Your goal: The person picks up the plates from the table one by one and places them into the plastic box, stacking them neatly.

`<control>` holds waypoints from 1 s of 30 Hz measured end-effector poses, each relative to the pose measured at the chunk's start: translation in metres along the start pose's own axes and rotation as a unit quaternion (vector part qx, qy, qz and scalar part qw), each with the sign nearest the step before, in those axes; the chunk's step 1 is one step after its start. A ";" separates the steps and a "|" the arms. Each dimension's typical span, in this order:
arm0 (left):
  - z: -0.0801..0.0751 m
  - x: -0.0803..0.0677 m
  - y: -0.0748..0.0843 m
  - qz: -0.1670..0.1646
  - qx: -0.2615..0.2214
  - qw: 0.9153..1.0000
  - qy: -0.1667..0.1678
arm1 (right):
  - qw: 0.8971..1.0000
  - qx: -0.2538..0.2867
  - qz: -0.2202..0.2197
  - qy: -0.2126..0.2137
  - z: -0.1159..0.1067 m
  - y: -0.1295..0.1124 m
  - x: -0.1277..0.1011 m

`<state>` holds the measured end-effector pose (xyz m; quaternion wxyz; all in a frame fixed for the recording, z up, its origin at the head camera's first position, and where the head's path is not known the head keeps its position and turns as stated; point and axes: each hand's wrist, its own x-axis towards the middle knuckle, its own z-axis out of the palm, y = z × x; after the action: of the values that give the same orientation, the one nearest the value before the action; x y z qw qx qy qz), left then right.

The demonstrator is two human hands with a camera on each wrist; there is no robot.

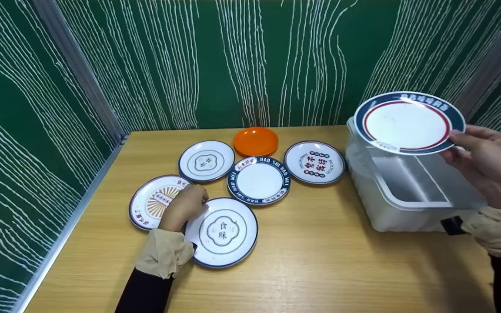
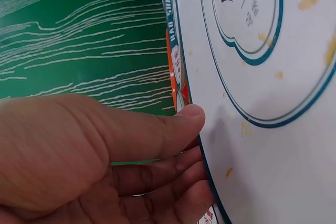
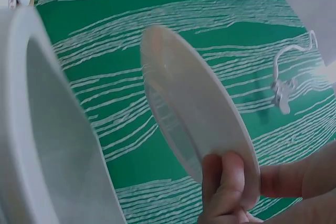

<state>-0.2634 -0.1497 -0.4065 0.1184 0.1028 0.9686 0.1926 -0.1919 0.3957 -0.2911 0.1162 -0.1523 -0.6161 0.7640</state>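
My right hand point(image 1: 487, 163) pinches the rim of a white plate with a navy and red border point(image 1: 408, 123), holding it tilted in the air above a clear plastic bin point(image 1: 407, 191). In the right wrist view the plate's pale underside point(image 3: 194, 103) shows, with my fingers point(image 3: 223, 182) on its edge. My left hand point(image 1: 184, 208) grips the left rim of a white plate with a blue line and characters point(image 1: 224, 231) lying on the table; the left wrist view shows my thumb point(image 2: 157, 129) on top of that plate point(image 2: 262, 103) and fingers beneath its edge.
Other plates lie on the wooden table point(image 1: 311, 261): a sunburst plate point(image 1: 155, 201), a blue-lined plate point(image 1: 206, 161), an orange dish point(image 1: 255, 141), a navy-rimmed plate point(image 1: 259, 181) and a red-lettered plate point(image 1: 315, 162). Green patterned walls point(image 1: 242, 61) enclose the table.
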 end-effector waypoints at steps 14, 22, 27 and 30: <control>-0.005 0.001 0.003 -0.007 0.007 1.000 0.009 | 0.993 -0.091 0.028 0.069 -0.022 0.005 0.022; 0.000 0.005 0.004 -0.014 0.019 1.000 0.012 | 0.990 -0.098 0.090 0.047 -0.029 0.020 0.032; -0.001 0.004 0.005 -0.002 0.025 0.999 0.020 | 0.987 -0.049 0.149 0.036 -0.031 0.025 0.034; 0.000 0.004 0.007 -0.003 0.027 0.999 0.019 | 0.983 -0.044 0.171 0.042 -0.031 0.029 0.035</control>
<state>-0.2660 -0.1427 -0.4041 0.0978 0.0990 0.9760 0.1678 -0.2125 0.4303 -0.3287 0.0025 -0.2924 -0.6086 0.7376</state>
